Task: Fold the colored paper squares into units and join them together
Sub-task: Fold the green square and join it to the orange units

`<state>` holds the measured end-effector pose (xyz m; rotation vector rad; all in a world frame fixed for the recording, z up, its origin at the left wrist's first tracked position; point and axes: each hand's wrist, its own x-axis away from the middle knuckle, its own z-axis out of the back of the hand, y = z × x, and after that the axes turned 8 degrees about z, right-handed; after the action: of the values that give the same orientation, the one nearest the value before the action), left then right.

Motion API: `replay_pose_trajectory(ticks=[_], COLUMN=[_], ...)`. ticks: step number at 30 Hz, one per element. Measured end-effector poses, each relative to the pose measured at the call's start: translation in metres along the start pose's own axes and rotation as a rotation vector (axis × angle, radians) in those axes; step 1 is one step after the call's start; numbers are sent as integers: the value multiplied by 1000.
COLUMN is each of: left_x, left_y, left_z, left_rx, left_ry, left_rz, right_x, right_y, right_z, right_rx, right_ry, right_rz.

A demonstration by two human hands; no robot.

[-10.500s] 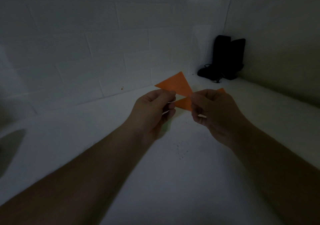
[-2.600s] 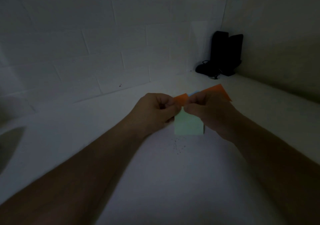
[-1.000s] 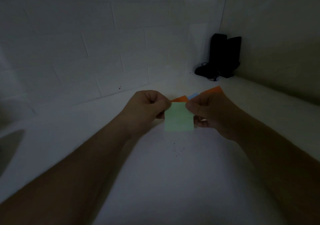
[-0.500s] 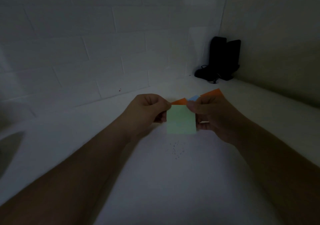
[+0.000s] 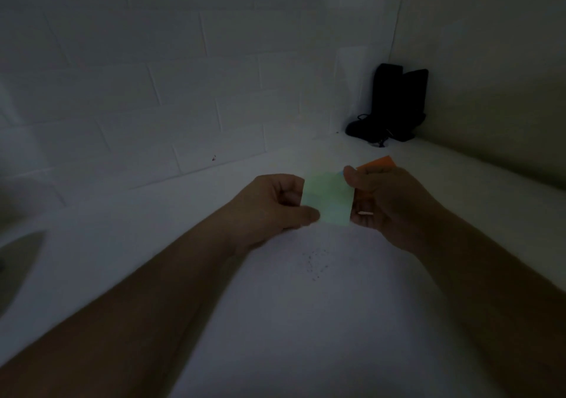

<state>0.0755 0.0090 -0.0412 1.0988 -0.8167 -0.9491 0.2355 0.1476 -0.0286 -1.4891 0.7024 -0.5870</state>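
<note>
1. The left hand [image 5: 269, 207] pinches the lower left corner of the green paper square [image 5: 327, 198], held above the white table [image 5: 306, 321].
2. The right hand [image 5: 389, 201] pinches its upper right corner, with orange paper [image 5: 378, 162] showing behind its fingers.
3. A black object [image 5: 395, 103] stands in the far corner.

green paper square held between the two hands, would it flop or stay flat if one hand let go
The pale green paper square looks thin and probably very light, pinched at its edges by the left hand and right hand. It stays fairly flat now, so it likely has slight stiffness. Held by one edge alone, it would probably droop or flutter, and creases easily.
</note>
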Motion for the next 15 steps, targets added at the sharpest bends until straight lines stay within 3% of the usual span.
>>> replay_pose_trajectory(ticks=[5,9,13,15], left_x=[0,-2,0,1], left_y=[0,0,4,5], left_z=[1,2,1,-1], left_rx=[48,48,64,122], left_ry=[24,84,97,80], left_rz=[23,58,76,92], right_x=[2,3,3,3], right_y=[0,3,11,8], right_z=[-3,-5,0,-1], right_rx=[67,314,818,787], right_ry=[0,-92,-229,-165], right_rz=[17,310,679,698])
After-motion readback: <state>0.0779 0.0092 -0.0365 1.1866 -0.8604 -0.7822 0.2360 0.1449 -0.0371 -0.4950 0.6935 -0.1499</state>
